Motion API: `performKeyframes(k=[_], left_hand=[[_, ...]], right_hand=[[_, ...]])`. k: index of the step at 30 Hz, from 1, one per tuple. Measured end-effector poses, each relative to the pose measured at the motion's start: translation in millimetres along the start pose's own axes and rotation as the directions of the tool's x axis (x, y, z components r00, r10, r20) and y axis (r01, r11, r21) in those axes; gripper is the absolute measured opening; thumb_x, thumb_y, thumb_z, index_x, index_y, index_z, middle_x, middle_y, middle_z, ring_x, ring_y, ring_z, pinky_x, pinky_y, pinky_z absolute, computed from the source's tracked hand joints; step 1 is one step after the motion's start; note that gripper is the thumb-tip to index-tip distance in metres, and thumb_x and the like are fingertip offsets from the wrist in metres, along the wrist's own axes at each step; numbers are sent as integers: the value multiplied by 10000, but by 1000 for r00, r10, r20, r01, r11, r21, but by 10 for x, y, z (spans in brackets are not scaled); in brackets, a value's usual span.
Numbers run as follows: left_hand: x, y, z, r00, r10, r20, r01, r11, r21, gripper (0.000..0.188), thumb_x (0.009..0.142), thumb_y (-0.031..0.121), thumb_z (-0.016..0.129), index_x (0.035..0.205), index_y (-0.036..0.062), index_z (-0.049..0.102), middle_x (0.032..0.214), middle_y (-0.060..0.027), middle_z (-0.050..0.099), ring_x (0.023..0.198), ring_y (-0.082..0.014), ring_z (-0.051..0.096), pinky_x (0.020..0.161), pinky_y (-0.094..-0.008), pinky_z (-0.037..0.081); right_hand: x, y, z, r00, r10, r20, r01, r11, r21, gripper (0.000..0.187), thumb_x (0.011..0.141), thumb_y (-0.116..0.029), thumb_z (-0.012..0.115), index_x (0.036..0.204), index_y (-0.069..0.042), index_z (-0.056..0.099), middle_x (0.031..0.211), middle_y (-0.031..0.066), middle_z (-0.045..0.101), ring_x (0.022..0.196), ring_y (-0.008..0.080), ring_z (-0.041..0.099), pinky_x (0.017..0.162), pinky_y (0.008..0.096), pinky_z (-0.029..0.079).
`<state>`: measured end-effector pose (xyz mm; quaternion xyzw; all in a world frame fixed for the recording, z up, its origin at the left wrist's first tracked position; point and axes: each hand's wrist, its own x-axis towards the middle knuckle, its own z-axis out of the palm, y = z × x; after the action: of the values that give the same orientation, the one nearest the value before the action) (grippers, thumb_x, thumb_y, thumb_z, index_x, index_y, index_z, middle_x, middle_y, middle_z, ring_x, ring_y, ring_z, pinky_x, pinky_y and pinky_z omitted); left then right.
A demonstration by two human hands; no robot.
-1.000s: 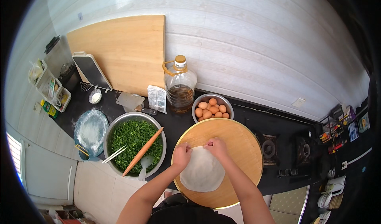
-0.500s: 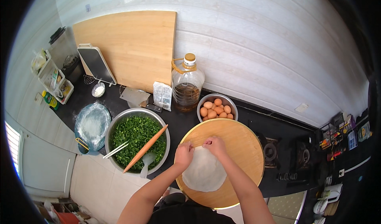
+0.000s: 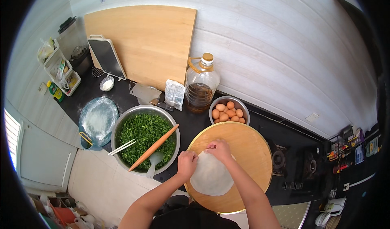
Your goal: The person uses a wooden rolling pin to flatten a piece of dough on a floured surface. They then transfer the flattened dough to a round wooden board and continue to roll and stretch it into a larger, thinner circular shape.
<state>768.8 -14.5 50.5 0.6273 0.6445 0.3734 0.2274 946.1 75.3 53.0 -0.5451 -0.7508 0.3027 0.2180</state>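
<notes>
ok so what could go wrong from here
The thin, round white dough sheet might tear at its far edge, where the left hand and right hand appear to pinch it.

The orange-brown, tapered wooden rolling pin lies loose across the rim of the round steel bowl of chopped greens, so a knock could roll it off.

The white, slender chopsticks jut out over that bowl's left rim and might get bumped.

No lettering is legible (the print on the white packet [image 3: 174,94] is too small).
</notes>
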Motion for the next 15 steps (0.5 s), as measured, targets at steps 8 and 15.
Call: performKeyframes(k=[8, 15], left_hand=[[-135, -30, -45, 999, 43, -9, -43, 999, 31, 57, 803, 83, 672, 834, 36, 666, 869, -142, 633, 830, -334, 576, 740, -439, 452], [-445, -52, -270, 976, 214, 31, -216, 971, 103, 249, 819, 117, 667, 1049, 23, 664, 1097, -169, 590, 1009, -363, 540, 881, -455, 439]], right_hand=[[18, -64, 64, 1000, 24, 1, -24, 999, -44, 283, 609, -296, 868, 755, -108, 716, 737, 30, 645, 779, 237, 602, 741, 386, 485], [-9, -80, 162, 1000, 22, 4, -21, 990, -143, 313, 597, -331, 859, 769, -135, 685, 786, 24, 645, 864, 260, 589, 834, 425, 429]])
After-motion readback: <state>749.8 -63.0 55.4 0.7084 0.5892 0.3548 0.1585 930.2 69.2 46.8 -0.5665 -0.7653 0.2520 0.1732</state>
